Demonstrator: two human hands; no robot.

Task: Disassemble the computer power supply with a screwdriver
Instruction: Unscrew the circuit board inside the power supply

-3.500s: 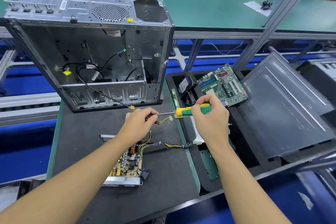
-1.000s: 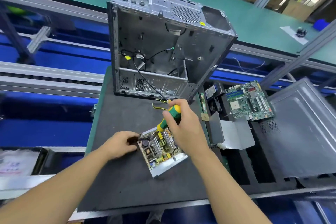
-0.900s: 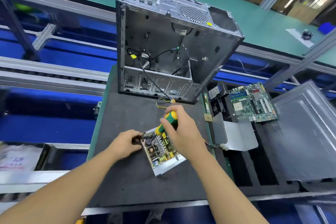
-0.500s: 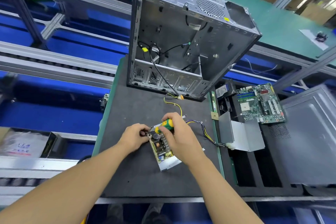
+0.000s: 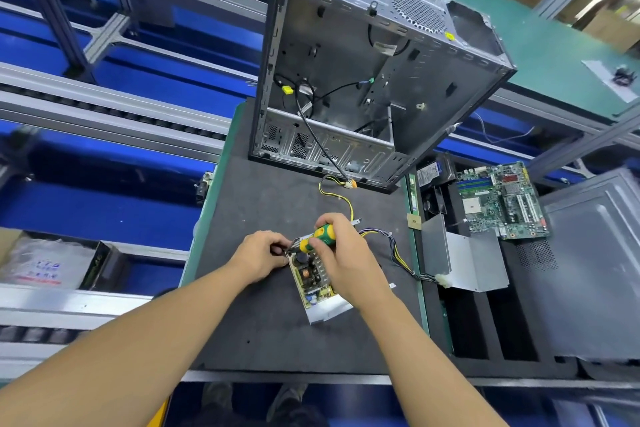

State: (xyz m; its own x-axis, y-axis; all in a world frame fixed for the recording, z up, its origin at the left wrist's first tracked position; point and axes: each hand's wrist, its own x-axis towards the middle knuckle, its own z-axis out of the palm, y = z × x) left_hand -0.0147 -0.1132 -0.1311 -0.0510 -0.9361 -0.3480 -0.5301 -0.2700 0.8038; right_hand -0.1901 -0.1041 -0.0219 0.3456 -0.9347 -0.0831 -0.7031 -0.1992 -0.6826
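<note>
Fingers [image 5: 330, 221] of right hand [image 5: 346, 263] grasp green-and-yellow screwdriver [image 5: 320, 235]; left hand [image 5: 258, 255] pinches opened silver-metal power supply [image 5: 327, 312], lying six o'clock of grey steel computer case [image 5: 363, 80]. Yellow circuit board [image 5: 311, 276] exposed; its screws apparently remain.

Right hand [image 5: 346, 260] grips screwdriver [image 5: 320, 236] over power supply [image 5: 313, 279] — left hand [image 5: 261, 253] steadies it.
</note>
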